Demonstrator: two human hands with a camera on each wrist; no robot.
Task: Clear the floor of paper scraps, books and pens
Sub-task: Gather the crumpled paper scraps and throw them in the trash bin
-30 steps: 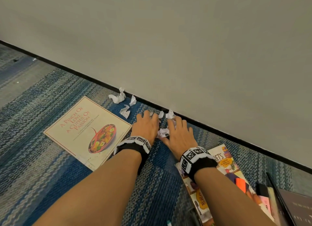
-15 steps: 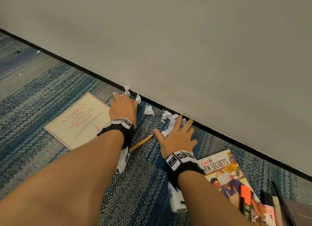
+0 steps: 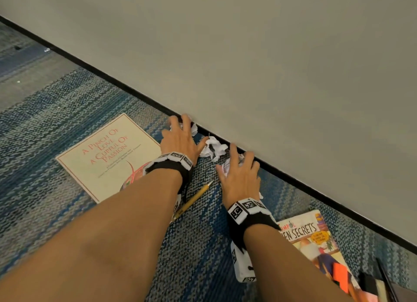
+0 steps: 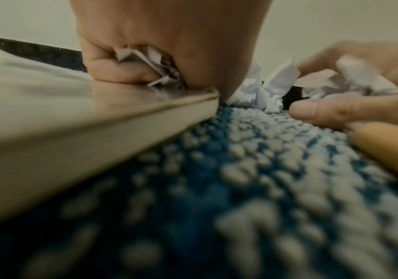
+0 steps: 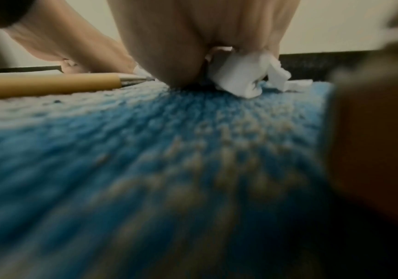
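Note:
Crumpled white paper scraps lie on the blue carpet along the black baseboard. My left hand [image 3: 182,128] curls its fingers round some of these scraps [image 4: 145,62] at the cream book's [image 3: 108,157] far corner. My right hand [image 3: 241,159] curls over another clump of scraps [image 5: 241,75] close to the wall. A loose pile of scraps [image 3: 213,148] sits between the two hands. A yellow pen [image 3: 194,198] lies on the carpet between my wrists. The "Kitchen Secrets" book [image 3: 311,234] lies by my right forearm.
The grey wall [image 3: 270,76] and its baseboard [image 3: 316,188] close off the far side. An orange marker [image 3: 340,274] and dark items [image 3: 383,283] lie on the book at the bottom right. Carpet [image 3: 56,112] stretches away to the left.
Both hands have gone from spread flat to curled around scraps. The left hand has slid right along the wall, and the scraps are bunched closer together.

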